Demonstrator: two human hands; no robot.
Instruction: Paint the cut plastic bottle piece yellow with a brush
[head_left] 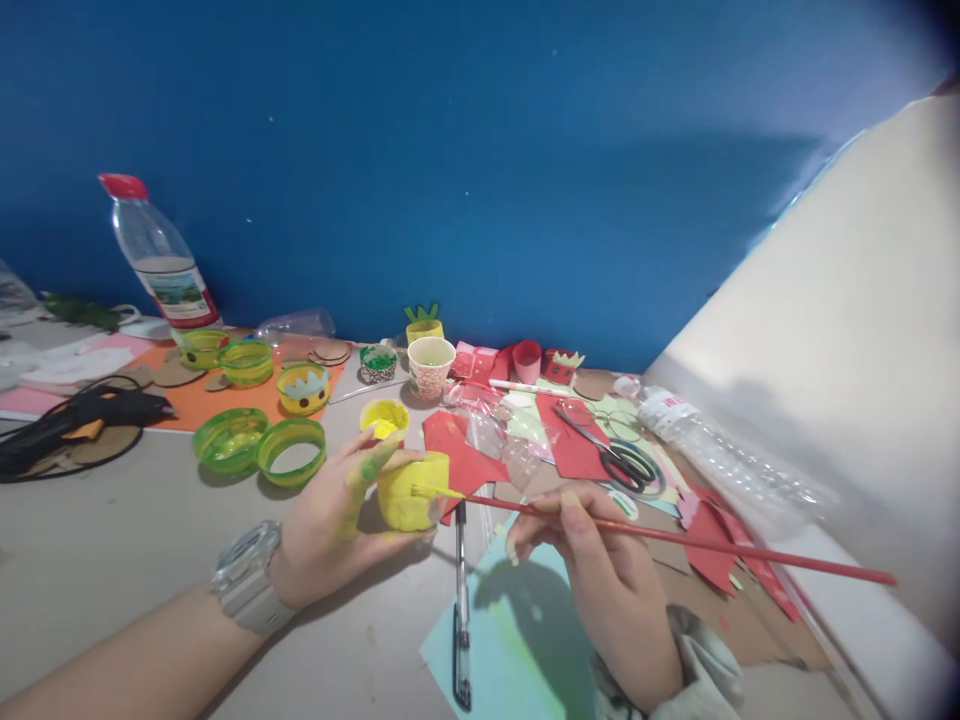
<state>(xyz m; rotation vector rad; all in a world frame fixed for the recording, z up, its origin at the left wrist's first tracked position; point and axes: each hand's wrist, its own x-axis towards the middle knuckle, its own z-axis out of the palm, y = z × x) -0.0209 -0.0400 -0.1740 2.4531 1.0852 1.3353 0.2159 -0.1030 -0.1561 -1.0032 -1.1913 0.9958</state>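
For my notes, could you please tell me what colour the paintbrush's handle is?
The paintbrush handle is red, showing best in the head view.

Near side of yellow cup (pixel 401 512): bench (pixel 360 650) seen unblocked. Far side blocked by paint pot (pixel 404 424), paper cup (pixel 429 384); right side crossed by red brush (pixel 690 540).

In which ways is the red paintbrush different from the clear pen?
The paintbrush has a red handle and a yellow tip; the pen has a clear barrel with black parts. The right hand holds the paintbrush, while the pen lies partly over the light-blue paper. The paintbrush runs sideways in the view; the pen lies nearly lengthwise. Both are long and slim.
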